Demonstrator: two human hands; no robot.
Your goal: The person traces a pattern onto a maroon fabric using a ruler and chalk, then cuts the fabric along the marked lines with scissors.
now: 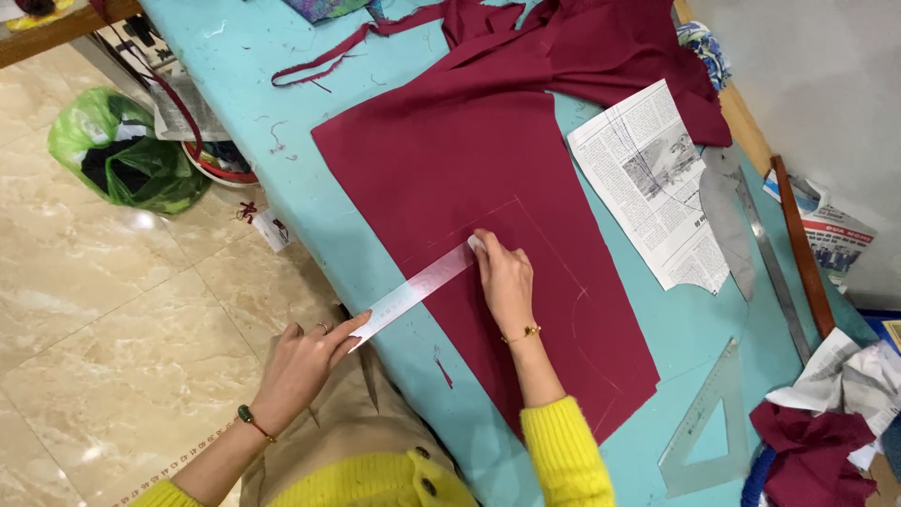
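Two bare hands, left (305, 361) and right (505, 282); one clear plastic straight ruler (413, 293); one large maroon fabric panel (479, 188); one printed newspaper pattern sheet (648, 183); one clear plastic set square (706, 422); one long metal ruler (771, 268); one green plastic bag (122, 150).

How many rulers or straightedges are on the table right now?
4: a clear ruler held across the maroon fabric, a metal ruler and wooden stick at right, a set square. Others may be hidden.
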